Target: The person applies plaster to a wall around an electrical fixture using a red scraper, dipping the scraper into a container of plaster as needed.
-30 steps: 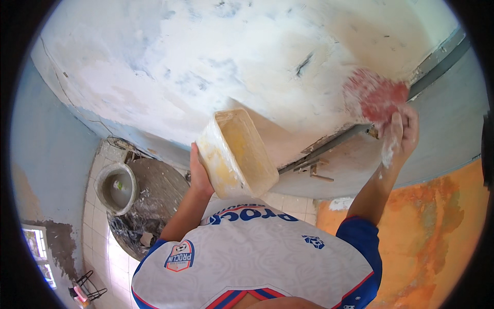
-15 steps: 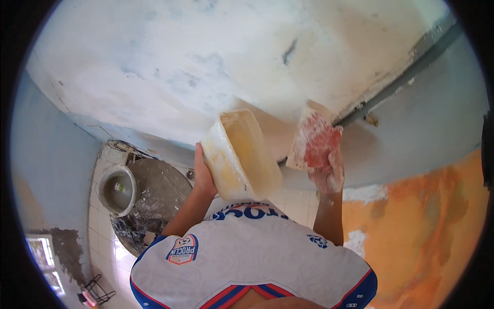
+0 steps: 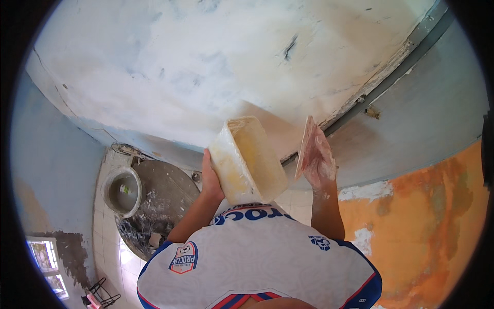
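Observation:
My left hand point(image 3: 210, 177) is closed around the side of a cream plastic tub point(image 3: 230, 167), tilted in front of my chest. Pale yellowish residue coats its inside, and dried white smears streak its outer wall. To the right of the tub, my right hand point(image 3: 323, 167) grips a flat putty spreader point(image 3: 305, 144), seen nearly edge-on and apart from the tub. White smears cover the spreader and my right fingers. Ahead of both hands stands a patchy white wall point(image 3: 206, 67), with a dark gouge point(image 3: 290, 47) in its surface; neither hand touches it.
A grey conduit point(image 3: 391, 77) runs along the wall at right, beside a small fixture point(image 3: 372, 112). Down at left, a round tabletop point(image 3: 170, 183) carries a bucket point(image 3: 138, 198) and crumpled dark plastic point(image 3: 136, 232). An orange patched wall point(image 3: 411, 232) stands at right.
My right hand has turned the spreader from showing its broad reddish face to nearly edge-on, a little lower. The tub stays in my left hand, and the whole view has shifted slightly.

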The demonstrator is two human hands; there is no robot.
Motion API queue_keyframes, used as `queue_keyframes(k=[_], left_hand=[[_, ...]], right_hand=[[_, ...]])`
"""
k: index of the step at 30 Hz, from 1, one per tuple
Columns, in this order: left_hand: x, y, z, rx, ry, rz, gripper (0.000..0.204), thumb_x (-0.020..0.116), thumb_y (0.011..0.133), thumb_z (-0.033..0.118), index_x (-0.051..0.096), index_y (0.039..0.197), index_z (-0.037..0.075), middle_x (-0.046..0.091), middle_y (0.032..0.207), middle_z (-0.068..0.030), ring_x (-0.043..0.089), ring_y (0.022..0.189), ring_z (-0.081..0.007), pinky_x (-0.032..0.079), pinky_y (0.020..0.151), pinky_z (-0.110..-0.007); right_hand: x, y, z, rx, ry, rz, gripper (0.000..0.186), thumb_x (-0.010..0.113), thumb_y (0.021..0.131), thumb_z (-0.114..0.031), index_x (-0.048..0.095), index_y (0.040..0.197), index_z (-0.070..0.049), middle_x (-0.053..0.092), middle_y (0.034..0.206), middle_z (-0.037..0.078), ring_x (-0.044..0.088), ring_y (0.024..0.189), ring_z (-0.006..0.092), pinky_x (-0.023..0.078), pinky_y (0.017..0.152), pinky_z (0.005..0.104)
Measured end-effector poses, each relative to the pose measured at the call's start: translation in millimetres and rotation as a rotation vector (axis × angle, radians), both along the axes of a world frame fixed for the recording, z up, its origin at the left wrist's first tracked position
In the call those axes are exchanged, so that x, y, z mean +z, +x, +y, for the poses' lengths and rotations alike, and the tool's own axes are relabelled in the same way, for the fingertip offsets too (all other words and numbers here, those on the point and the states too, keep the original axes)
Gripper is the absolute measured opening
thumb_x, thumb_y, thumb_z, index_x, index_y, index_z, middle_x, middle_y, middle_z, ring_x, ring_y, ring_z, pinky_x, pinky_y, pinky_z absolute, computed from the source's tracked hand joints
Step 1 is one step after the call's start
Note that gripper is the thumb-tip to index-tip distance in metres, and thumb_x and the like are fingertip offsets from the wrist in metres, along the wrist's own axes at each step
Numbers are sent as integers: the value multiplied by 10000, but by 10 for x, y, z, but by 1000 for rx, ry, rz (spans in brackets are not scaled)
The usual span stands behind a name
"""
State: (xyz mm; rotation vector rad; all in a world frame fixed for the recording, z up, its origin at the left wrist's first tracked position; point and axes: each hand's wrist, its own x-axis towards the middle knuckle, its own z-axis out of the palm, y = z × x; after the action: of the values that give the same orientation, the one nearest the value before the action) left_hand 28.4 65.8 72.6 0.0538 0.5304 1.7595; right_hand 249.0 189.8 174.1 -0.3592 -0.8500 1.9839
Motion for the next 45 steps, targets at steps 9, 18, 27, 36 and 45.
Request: queue_keyframes(k=[9, 18, 27, 36, 45], left_hand=[[-75, -188, -109, -9, -54, -33, 731, 229, 1036, 626, 405, 1492, 82, 538, 1416, -133, 544, 1279, -302, 440, 1085, -452], [-68, -375, -91, 75, -12, -17, 723, 226, 1042, 612, 389, 1505, 81, 513, 1452, -140, 526, 1307, -307, 436, 1093, -446], [-34, -421, -119, 122, -2, -16, 682, 236, 1060, 567, 391, 1505, 74, 505, 1459, -135, 508, 1325, -311, 415, 1114, -447], [-101, -512, -109, 201, -73, 16, 702, 233, 1052, 593, 394, 1496, 74, 521, 1440, -131, 536, 1296, -300, 447, 1083, -434], [-182, -626, -53, 218, -54, 34, 684, 250, 1057, 581, 399, 1490, 74, 531, 1426, -119, 537, 1291, -284, 446, 1080, -416]], right_hand=[[546, -175, 234, -488, 554, -398, 345, 673, 932, -64, 561, 1250, 8, 692, 1035, 42, 669, 856, 132, 555, 742, 266], [1146, -387, 545, -948, 1414, -1233, 409, 872, 723, -295, 709, 984, -25, 700, 830, 141, 658, 701, 301, 550, 695, 408], [1305, -682, 679, -1210, 1848, -1312, 549, 924, 618, -366, 702, 967, -6, 694, 763, 122, 627, 702, 320, 533, 692, 415], [1310, -614, 738, -1303, 1788, -1293, 475, 889, 665, -431, 737, 973, -103, 695, 674, 21, 645, 586, 219, 487, 730, 360], [1242, -637, 668, -1282, 1543, -1329, 489, 922, 652, -413, 717, 950, -84, 633, 630, -3, 598, 549, 213, 468, 718, 357]])
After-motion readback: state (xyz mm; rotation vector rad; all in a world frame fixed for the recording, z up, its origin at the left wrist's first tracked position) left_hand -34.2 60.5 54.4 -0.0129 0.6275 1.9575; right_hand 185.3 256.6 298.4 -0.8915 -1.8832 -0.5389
